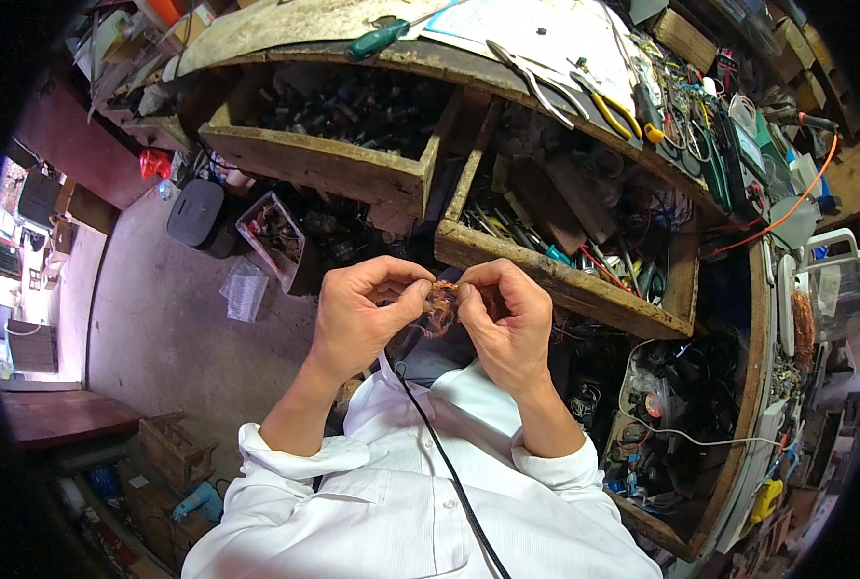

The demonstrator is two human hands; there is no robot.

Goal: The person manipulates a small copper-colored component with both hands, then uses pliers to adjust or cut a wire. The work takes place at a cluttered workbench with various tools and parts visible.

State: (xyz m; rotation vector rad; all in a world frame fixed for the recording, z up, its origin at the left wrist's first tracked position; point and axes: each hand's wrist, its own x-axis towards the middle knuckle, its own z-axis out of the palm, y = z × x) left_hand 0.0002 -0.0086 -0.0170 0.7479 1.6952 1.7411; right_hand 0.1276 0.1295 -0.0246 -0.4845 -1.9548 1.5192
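Note:
Between my two hands is a small tangle of thin copper-coloured wire (439, 311), held up in front of my white shirt. On its left side, my left hand (367, 307) pinches it between thumb and fingers. My right hand (507, 314) grips the opposite side in the same kind of pinch. Loose strands hang below the fingertips. Behind the hands stands an open wooden drawer (570, 280) with screwdrivers and other tools inside.
Above, the workbench carries a green-handled screwdriver (379, 39), pliers (536, 82) and yellow-handled cutters (615, 114). A second open drawer (314, 159) holds dark parts. On the floor at left are a white bin (273, 241) and bubble wrap (245, 289). A black cord (454, 473) hangs down my front.

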